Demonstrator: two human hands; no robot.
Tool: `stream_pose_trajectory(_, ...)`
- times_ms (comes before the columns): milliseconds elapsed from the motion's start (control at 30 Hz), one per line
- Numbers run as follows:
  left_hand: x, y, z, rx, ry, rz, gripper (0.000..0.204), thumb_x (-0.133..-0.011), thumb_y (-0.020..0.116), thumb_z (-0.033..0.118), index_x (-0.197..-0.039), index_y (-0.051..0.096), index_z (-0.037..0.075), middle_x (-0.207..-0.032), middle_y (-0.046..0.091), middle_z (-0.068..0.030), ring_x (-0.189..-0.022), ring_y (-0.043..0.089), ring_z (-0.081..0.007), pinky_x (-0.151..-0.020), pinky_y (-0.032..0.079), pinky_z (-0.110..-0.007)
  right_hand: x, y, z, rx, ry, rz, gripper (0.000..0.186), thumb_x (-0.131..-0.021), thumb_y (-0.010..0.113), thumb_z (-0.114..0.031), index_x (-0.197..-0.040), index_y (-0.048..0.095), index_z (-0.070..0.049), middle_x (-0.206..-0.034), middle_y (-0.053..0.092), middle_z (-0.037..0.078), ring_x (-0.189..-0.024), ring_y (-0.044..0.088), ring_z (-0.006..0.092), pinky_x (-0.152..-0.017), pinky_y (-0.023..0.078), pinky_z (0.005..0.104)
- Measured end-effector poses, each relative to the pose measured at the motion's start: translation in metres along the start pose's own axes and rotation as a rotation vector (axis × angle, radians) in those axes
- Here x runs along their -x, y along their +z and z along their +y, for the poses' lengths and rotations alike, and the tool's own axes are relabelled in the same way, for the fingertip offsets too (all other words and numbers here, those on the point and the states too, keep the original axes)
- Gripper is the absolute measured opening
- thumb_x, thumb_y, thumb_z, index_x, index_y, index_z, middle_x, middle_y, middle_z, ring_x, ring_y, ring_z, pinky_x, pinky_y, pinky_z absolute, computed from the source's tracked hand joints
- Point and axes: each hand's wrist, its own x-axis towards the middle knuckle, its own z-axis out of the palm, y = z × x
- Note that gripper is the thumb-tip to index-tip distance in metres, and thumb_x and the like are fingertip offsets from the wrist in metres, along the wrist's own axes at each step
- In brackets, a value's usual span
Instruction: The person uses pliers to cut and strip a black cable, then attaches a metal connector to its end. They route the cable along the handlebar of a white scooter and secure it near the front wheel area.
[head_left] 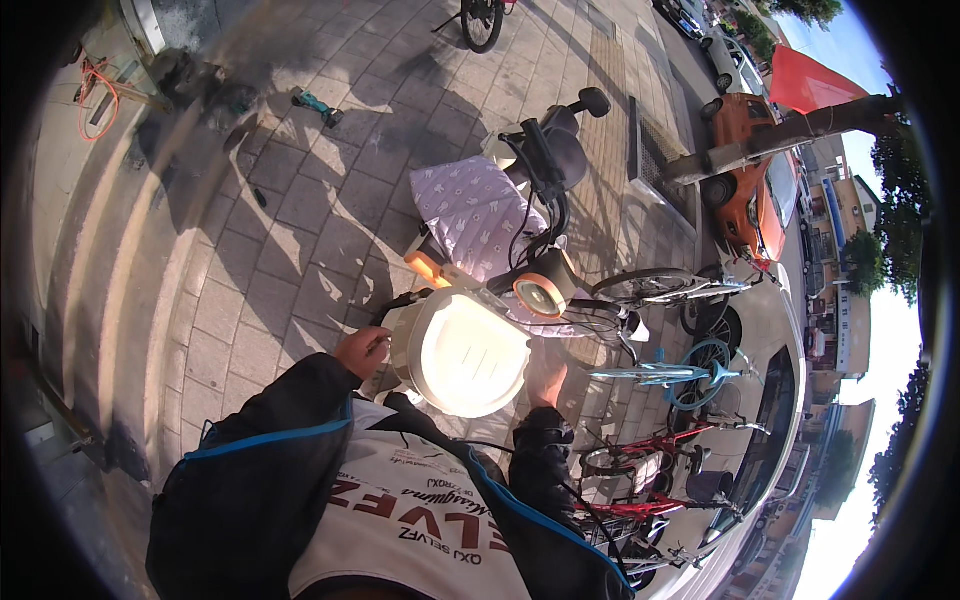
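the left hand (361,352), its fingers curled inward, lies just beside the left side of a cream box (462,352), though whether it grips that wall cannot be told; the right hand (546,378), washed out by glare, lies near the box's opposite side, and its grip likewise cannot be told. the box sits between the two hands, with a scooter's handlebar (546,172), round orange-rimmed lamp (540,295) and lavender patterned cover (470,212) beyond them. well ahead of the left hand a teal power tool (317,106) lies on paving (225,310); a light-blue bicycle (650,374) stands right of the right hand.
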Motion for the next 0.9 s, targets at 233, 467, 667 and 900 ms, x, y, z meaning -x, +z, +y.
stream_pose_trajectory(233,-0.035,0.032,0.041,0.034,0.052,0.026,0.028,-0.099,0.068,0.016,-0.122,0.067,-0.001,-0.104,0.075,-0.0127,-0.095,0.073,-0.0186,-0.084,0.057,-0.034,-0.106,0.014,-0.089,0.175,-0.363,-0.022,0.037,-0.102,0.060,-0.031,-0.112,0.073,0.002,-0.093,0.075,0.023,-0.089,0.073,0.0381,-0.081,0.055,0.0426)
stream_pose_trajectory(467,-0.075,0.057,0.126,0.113,0.095,-0.005,0.028,-0.104,0.064,0.014,-0.127,0.065,-0.002,-0.111,0.074,-0.0126,-0.102,0.071,-0.0167,-0.089,0.056,-0.031,-0.170,0.046,-0.080,0.449,-0.554,-0.114,0.033,-0.101,0.056,-0.032,-0.101,0.069,-0.001,-0.092,0.072,0.026,-0.091,0.070,0.0463,-0.079,0.054,0.0544)
stream_pose_trajectory(667,-0.099,0.074,0.121,0.134,0.097,-0.053,0.029,-0.103,0.064,0.014,-0.128,0.066,-0.001,-0.110,0.074,-0.0126,-0.100,0.072,-0.0178,-0.089,0.056,-0.031,-0.183,0.055,-0.074,0.481,-0.646,-0.026,0.031,-0.101,0.057,-0.028,-0.085,0.064,-0.002,-0.084,0.069,0.024,-0.082,0.068,0.0468,-0.072,0.053,0.0558)
stream_pose_trajectory(900,-0.120,0.065,0.107,0.041,0.130,-0.180,0.025,-0.103,0.063,0.015,-0.121,0.068,-0.001,-0.108,0.075,-0.0140,-0.096,0.072,-0.0184,-0.086,0.057,-0.032,-0.184,0.038,-0.091,0.598,-0.675,-0.120,0.026,-0.102,0.058,-0.024,-0.086,0.061,-0.003,-0.083,0.068,0.023,-0.080,0.067,0.0451,-0.070,0.052,0.0541)
